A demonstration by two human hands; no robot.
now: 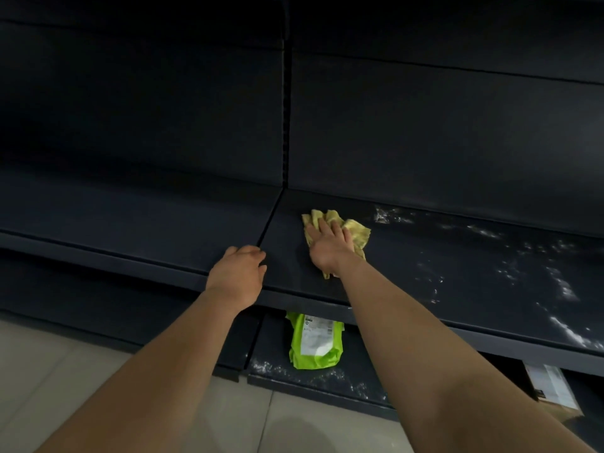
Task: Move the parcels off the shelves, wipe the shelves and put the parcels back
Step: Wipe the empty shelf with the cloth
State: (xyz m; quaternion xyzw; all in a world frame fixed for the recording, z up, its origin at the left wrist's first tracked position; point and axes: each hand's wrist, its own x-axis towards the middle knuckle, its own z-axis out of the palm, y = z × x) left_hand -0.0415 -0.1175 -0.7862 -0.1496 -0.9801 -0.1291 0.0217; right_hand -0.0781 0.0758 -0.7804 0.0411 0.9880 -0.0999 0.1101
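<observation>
Head: cloth (358,232) flat under right grip (330,246), on shelf (457,273).

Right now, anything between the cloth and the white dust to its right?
Nothing visible: only bare dark shelf lies between the crumpled yellow cloth under the right hand and the white dust.

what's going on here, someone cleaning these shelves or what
A person is wiping a dark shelf. The right hand presses a yellow-green cloth flat on it, while the left hand rests at the shelf's front edge. White specks cover the shelf to the right of the cloth, not yet wiped. A green packet lies on the lower shelf.
</observation>
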